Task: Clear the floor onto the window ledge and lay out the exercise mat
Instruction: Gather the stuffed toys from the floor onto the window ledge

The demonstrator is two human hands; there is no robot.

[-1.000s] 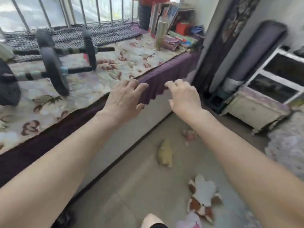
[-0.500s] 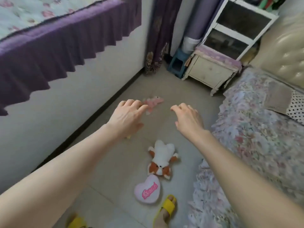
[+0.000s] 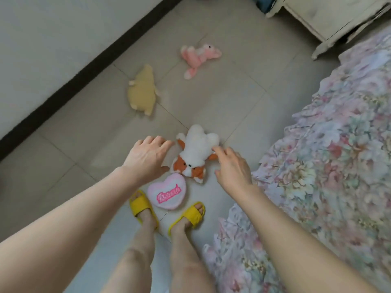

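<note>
Four soft toys lie on the tiled floor (image 3: pixel 211 98), and none has reached the window ledge, which is out of view. Farthest left, a yellow plush (image 3: pixel 142 93) lies near the dark skirting board (image 3: pixel 84 66), well apart from both hands. Next comes the left hand (image 3: pixel 146 158), palm down, fingers loosely spread and holding nothing; its fingertips sit just beside the near leg of the white and orange plush dog (image 3: pixel 195 154). Below that hand, between two feet in yellow slippers (image 3: pixel 140 203), rests a pink heart cushion (image 3: pixel 167 191), touching or nearly touching the dog's head. The dog lies on its back with its long axis running from the head, nearest the feet, up and slightly right toward its white hind end. A pink plush rabbit (image 3: pixel 198 57) lies farther off, beyond the dog. To the dog's right, the right hand (image 3: pixel 231 167) is also empty, fingers partly curled, its fingertips at the dog's right flank; whether they touch the fur I cannot tell. At the far right, a flowered bedspread (image 3: pixel 330 157) drapes to the floor.

Both hands bracket the dog across its short axis, roughly equally close, so a two-handed scoop inward looks likely. The mat is not visible.
</note>
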